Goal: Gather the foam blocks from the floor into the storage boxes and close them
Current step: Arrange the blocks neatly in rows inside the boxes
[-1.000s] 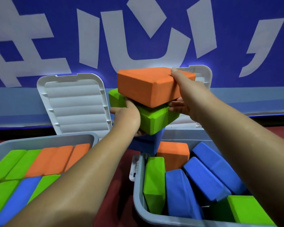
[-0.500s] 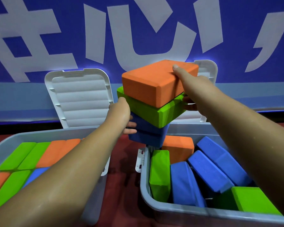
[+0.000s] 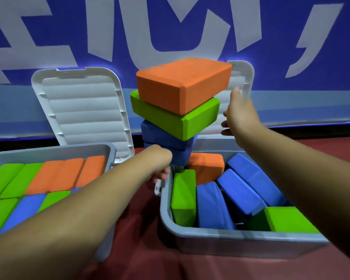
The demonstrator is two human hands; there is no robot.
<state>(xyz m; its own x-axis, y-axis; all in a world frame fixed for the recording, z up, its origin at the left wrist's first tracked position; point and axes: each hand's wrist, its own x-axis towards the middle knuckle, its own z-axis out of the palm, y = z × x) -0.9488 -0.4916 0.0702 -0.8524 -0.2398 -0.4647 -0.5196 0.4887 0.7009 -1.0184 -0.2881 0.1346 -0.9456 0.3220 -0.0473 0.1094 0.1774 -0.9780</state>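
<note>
Lowest in the frame, your two bare forearms come in from the bottom corners and converge toward the middle. Between them lies the red floor (image 3: 141, 219).

At lower left sits the left storage box (image 3: 49, 151), with packed blocks (image 3: 55, 176) in green, orange and blue laid flat in tight rows. At lower right sits the right storage box (image 3: 230, 235). It holds jumbled blocks (image 3: 212, 207), green, blue and orange, which stand on edge and lean on one another.

At the centre of the frame, your left hand (image 3: 160, 162) is against the lower blue block (image 3: 179, 157), above the far left corner of the right storage box. Its fingers curl downward, but they are blurred, and whether they grip that block cannot be told.

Above it the stack rises askew: an upper blue block (image 3: 166, 136), then a green block (image 3: 170, 118), then an orange block (image 3: 182, 83) on top, each turned a little off the one beneath.

Your right hand (image 3: 239, 114), right of centre, is spread with relaxed fingers, just beside the stack's right side and holding nothing.

Farther back, the left lid (image 3: 85, 110) and the right lid (image 3: 243, 77) stand raised behind their boxes. Both lids stand before the blue wall (image 3: 311, 57), which carries large white lettering.
</note>
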